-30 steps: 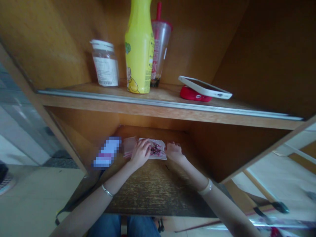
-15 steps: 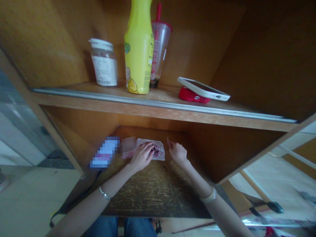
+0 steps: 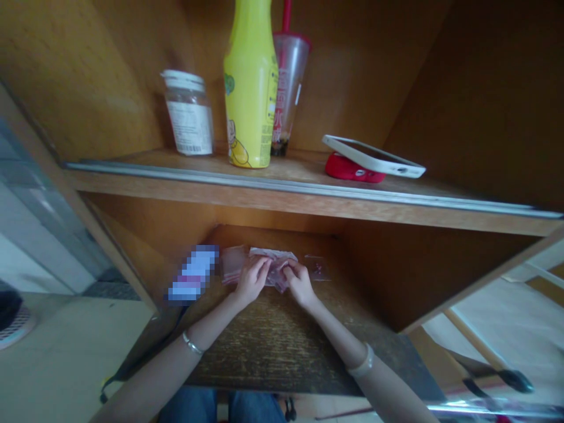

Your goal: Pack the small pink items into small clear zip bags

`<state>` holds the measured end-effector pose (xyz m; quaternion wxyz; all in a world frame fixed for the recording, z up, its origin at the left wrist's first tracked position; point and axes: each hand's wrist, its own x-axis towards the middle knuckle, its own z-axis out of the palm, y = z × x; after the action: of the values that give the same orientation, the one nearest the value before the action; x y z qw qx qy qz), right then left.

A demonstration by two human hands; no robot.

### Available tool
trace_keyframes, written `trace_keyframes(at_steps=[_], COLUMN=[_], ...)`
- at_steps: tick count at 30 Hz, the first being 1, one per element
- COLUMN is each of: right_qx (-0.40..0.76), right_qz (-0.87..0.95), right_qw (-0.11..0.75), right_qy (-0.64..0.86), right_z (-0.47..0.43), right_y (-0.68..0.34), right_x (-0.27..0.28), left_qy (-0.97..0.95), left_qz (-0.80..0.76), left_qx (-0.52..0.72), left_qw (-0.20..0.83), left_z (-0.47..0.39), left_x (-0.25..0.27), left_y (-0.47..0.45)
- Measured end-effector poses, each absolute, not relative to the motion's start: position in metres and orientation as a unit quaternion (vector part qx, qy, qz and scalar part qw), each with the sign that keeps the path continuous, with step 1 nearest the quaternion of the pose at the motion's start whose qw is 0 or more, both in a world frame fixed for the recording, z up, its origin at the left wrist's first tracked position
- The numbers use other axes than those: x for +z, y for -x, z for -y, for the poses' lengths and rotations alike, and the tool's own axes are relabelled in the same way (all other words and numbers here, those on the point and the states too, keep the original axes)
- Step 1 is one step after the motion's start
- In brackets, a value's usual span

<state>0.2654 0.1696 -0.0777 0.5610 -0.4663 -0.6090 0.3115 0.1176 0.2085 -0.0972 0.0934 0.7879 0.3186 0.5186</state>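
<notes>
Both hands reach into the lower compartment of a wooden cabinet. My left hand [image 3: 252,281] and my right hand [image 3: 298,282] meet on a clear plastic bag [image 3: 274,265] with dark pink pieces inside, gripping it from each side. The bag is lifted and crumpled between the fingers. A stack of pinkish clear bags [image 3: 231,263] lies just left of it. A small clear bag [image 3: 317,267] lies flat on the shelf to the right of my right hand. A blurred-out white and purple item [image 3: 192,272] sits further left.
The upper shelf [image 3: 308,189] holds a white-lidded jar [image 3: 188,113], a tall yellow bottle [image 3: 250,88], a plastic cup with a red straw [image 3: 286,82], and a white phone [image 3: 372,157] resting on a red object [image 3: 349,170]. Pale floor lies at the left.
My right hand moved left from the small bag and took hold of the bag with pink pieces. The small clear bag now lies alone on the right.
</notes>
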Motion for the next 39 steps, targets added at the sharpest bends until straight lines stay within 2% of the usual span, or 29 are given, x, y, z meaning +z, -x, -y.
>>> trace_keyframes(at_steps=[8, 12, 16, 20, 23, 31, 33, 39], right_qx=[0.254, 0.239, 0.273, 0.275, 0.224, -0.012, -0.004, 0.136], right_qz=[0.645, 0.629, 0.578, 0.556, 0.542, 0.563, 0.591, 0.686], right_qw=[0.575, 0.594, 0.609, 0.62, 0.63, 0.645, 0.638, 0.563], right_qy=[0.435, 0.44, 0.469, 0.481, 0.51, 0.517, 0.493, 0.44], right_z=[-0.149, -0.149, -0.153, -0.156, -0.157, -0.154, -0.149, -0.14], right_y=[-0.252, -0.253, -0.256, -0.256, -0.255, -0.26, -0.258, -0.249], right_x=[-0.088, -0.092, -0.098, -0.097, -0.095, -0.09, -0.088, -0.085], left_qy=[-0.818, -0.817, -0.77, -0.732, -0.716, -0.7, -0.701, -0.728], left_qz=[-0.265, -0.268, -0.296, -0.291, -0.277, -0.283, -0.286, -0.262], left_qx=[0.51, 0.507, 0.555, 0.61, 0.636, 0.653, 0.651, 0.634], left_qw=[0.031, 0.059, 0.107, 0.088, 0.073, 0.049, 0.046, 0.0], left_z=[-0.192, -0.192, -0.198, -0.202, -0.202, -0.195, -0.194, -0.189], left_x=[-0.095, -0.092, -0.097, -0.103, -0.104, -0.096, -0.095, -0.094], left_y=[-0.122, -0.121, -0.12, -0.122, -0.123, -0.122, -0.122, -0.121])
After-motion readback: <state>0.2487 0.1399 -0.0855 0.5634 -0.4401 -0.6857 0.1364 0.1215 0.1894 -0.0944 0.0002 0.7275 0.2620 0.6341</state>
